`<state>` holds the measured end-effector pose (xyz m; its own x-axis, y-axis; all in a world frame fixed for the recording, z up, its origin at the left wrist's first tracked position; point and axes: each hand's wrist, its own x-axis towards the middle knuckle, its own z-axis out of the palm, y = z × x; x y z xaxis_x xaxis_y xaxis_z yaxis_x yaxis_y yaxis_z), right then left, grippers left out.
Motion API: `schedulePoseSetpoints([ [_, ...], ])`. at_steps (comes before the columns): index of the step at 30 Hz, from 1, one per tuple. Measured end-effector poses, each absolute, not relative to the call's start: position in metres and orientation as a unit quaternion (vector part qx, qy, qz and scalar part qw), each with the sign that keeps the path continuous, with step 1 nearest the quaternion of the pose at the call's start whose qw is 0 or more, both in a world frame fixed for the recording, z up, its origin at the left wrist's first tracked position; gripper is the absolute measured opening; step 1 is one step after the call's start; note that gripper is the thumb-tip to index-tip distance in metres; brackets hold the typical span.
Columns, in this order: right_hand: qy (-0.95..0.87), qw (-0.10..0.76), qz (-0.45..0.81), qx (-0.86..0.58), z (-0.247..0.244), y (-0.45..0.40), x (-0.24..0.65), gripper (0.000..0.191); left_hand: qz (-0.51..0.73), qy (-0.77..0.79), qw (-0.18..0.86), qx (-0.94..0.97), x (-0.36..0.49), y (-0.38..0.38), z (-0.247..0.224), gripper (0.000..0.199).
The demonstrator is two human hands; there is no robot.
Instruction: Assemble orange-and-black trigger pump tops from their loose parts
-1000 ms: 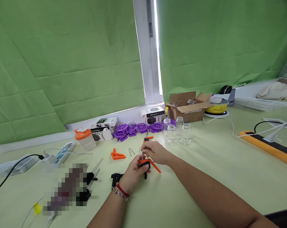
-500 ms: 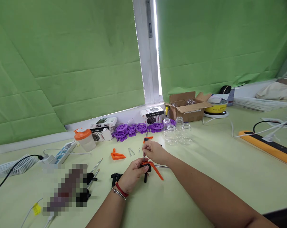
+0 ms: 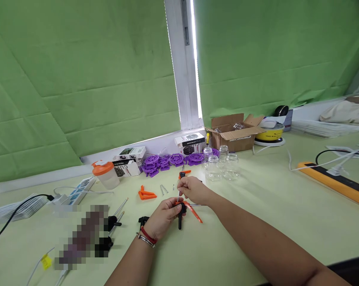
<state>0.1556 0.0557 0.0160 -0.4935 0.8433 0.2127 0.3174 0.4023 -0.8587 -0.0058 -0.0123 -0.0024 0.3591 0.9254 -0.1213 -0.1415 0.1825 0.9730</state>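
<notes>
My left hand (image 3: 164,216) is closed around a small black plastic piece with a stubby handle (image 3: 180,220). An orange angled plastic part (image 3: 193,213) sits against that piece and slants down to the right. My right hand (image 3: 192,188) pinches a thin metal rod (image 3: 178,196), upright, its lower end meeting the orange and black parts; the exact contact is hidden by fingers. Another metal rod (image 3: 198,205) sticks out sideways behind the orange part. Beside my left wrist lies a black plastic part (image 3: 143,222), partly covered. Just beyond my right hand is an orange and black piece (image 3: 183,174).
An orange bracket (image 3: 146,194) and several screws (image 3: 164,189) lie ahead. Behind them are purple wheel-shaped parts (image 3: 176,159), glass jars (image 3: 213,171) and a cardboard box (image 3: 237,137). Black parts with rods (image 3: 110,223) are left; an orange power strip (image 3: 334,180) is right.
The black piece has turned slightly in my left hand, so its handle shows longer. Both hands have shifted a little to the left. The rod stays pinched, tilted slightly more.
</notes>
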Motion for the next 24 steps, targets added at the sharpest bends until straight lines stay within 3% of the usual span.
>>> schedulePoseSetpoints([
  [10, -0.872, 0.23, 0.294, -0.318, 0.025, 0.042, 0.153, 0.027, 0.412, 0.401, 0.64, 0.51, -0.005, -0.011, 0.001, 0.031],
  [14, -0.879, 0.314, 0.213, -0.289, 0.034, 0.036, 0.153, 0.022, 0.468, 0.412, 0.604, 0.496, -0.013, -0.006, 0.004, 0.037],
  [18, -0.866, 0.382, 0.194, -0.257, 0.038, 0.023, 0.147, 0.019, 0.609, 0.44, 0.498, 0.433, -0.033, 0.002, 0.009, 0.049],
  [24, -0.938, 0.197, 0.162, -0.234, 0.0, -0.004, 0.114, 0.028, 0.738, 0.444, 0.379, 0.339, -0.058, 0.013, 0.009, 0.043],
])
